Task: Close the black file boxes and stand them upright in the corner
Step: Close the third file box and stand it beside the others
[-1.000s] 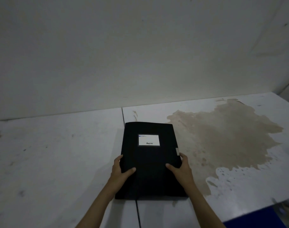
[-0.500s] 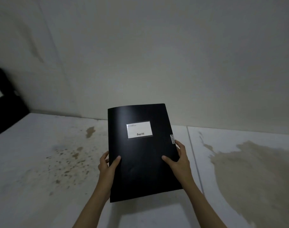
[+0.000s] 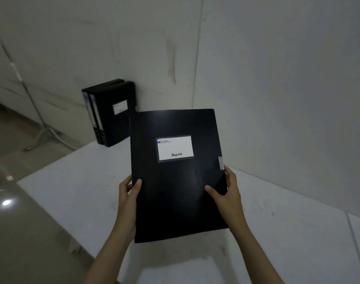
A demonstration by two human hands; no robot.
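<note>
A closed black file box [image 3: 175, 181] with a white label on its face is held up in the air above the white table [image 3: 72, 191], tilted toward me. My left hand [image 3: 129, 193] grips its left edge and my right hand [image 3: 226, 191] grips its right edge, thumbs on the front. Two more black file boxes [image 3: 111, 113] stand upright side by side at the table's far left corner, against the wall.
White walls meet in a corner behind the standing boxes. A metal stand [image 3: 42, 132] rises from the shiny floor [image 3: 15, 232] left of the table. The table's left edge runs diagonally from the boxes toward me.
The file box has been lifted off the table and carried left toward the corner. The view has swung left, bringing the two standing boxes into sight.
</note>
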